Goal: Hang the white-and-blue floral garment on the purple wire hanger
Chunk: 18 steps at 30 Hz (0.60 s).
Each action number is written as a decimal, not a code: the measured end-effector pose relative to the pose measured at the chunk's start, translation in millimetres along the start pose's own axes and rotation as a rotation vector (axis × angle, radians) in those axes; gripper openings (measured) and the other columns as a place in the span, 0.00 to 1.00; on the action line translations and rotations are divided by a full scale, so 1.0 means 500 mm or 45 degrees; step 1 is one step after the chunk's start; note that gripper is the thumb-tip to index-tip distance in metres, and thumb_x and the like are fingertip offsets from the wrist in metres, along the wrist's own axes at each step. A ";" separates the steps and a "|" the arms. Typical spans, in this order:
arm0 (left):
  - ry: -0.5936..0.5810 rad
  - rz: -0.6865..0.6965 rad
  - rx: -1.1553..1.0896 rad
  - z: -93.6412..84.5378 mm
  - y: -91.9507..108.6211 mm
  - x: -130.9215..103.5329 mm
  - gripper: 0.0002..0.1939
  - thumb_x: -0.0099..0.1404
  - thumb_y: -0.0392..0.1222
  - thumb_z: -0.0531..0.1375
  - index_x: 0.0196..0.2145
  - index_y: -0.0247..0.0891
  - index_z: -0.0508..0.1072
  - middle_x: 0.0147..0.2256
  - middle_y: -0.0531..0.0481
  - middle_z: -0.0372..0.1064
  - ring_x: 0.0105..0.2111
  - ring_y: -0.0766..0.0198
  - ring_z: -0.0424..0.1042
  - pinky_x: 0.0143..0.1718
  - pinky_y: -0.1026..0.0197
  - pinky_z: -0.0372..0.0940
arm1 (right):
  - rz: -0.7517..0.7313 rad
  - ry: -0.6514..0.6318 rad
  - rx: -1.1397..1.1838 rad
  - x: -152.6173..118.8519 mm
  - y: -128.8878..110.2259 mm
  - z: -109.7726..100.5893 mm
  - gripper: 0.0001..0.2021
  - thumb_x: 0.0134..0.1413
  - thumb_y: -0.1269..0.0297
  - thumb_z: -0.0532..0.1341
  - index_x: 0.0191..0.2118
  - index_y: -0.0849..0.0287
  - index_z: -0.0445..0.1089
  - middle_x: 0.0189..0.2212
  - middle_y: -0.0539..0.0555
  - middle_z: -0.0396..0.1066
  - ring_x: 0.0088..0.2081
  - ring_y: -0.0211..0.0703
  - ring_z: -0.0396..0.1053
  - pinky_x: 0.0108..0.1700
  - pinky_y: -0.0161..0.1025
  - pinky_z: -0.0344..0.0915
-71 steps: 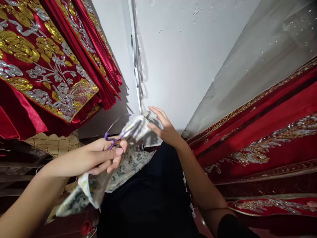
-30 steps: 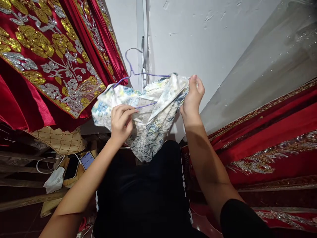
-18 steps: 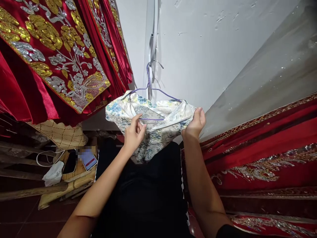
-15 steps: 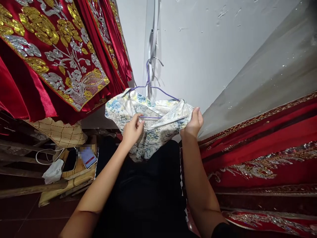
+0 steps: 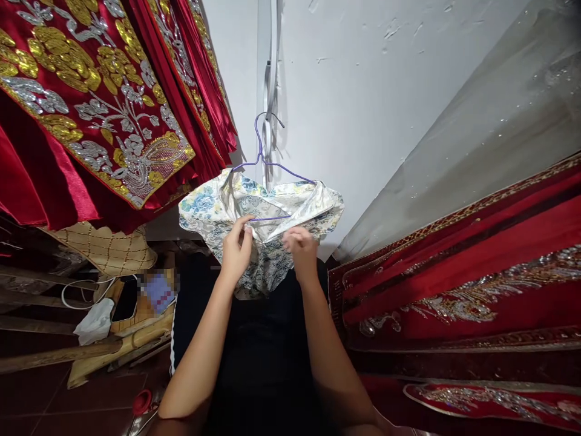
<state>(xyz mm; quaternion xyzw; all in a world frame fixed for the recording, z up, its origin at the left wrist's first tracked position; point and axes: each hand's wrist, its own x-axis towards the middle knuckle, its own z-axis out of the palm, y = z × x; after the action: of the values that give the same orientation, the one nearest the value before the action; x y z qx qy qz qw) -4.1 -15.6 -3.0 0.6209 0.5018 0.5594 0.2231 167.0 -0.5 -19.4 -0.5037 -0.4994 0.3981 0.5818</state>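
A white short-sleeved blouse (image 5: 276, 260) with a blue and yellow flower print hangs in front of me on a purple wire hanger (image 5: 259, 156). The hanger's lower bar shows through the open neckline. My left hand (image 5: 236, 248) pinches the left front edge of the neckline between thumb and fingers. Over the right front, close to the collar edge, my right hand (image 5: 302, 249) is closed with its fingers curled. Whether cloth is between those fingers is hidden.
A metal rail (image 5: 267, 85) runs down the white wall behind the hanger. Red embroidered garments (image 5: 113, 115) hang at left, with red beaded cloth (image 5: 454, 290) and a sheer grey veil (image 5: 454, 157) at right. A phone (image 5: 126, 298) lies on a wooden stool (image 5: 149, 330).
My right hand has left the blouse's right sleeve and moved inward to the front near the collar. My left hand stays at the neckline. The view has shifted slightly.
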 end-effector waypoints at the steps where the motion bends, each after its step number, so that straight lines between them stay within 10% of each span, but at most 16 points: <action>1: -0.013 -0.034 -0.051 0.001 0.001 -0.005 0.17 0.73 0.42 0.53 0.56 0.44 0.71 0.26 0.54 0.62 0.23 0.66 0.60 0.26 0.64 0.56 | 0.054 -0.184 -0.022 -0.004 -0.002 0.015 0.12 0.54 0.53 0.61 0.37 0.58 0.69 0.28 0.52 0.73 0.28 0.42 0.68 0.31 0.37 0.62; 12: -0.063 -0.137 -0.390 0.007 0.010 -0.050 0.16 0.70 0.41 0.55 0.54 0.42 0.73 0.33 0.50 0.67 0.28 0.66 0.66 0.33 0.62 0.66 | 0.247 -0.588 -0.109 -0.026 0.043 0.064 0.22 0.60 0.44 0.56 0.29 0.59 0.69 0.21 0.50 0.68 0.23 0.38 0.62 0.28 0.37 0.58; 18: 0.559 -0.078 -0.526 0.053 -0.016 -0.076 0.21 0.67 0.36 0.56 0.56 0.46 0.56 0.43 0.48 0.65 0.35 0.66 0.71 0.45 0.58 0.68 | 0.429 -0.495 0.287 -0.028 0.033 0.050 0.22 0.50 0.44 0.66 0.24 0.60 0.68 0.19 0.48 0.64 0.19 0.31 0.54 0.21 0.33 0.46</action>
<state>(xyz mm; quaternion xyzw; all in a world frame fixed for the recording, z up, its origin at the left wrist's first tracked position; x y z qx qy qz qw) 22.3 -38.3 -35.0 0.4111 0.4319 0.7636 0.2477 140.4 -6.5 -38.4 -0.4259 -0.4636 0.6313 0.4530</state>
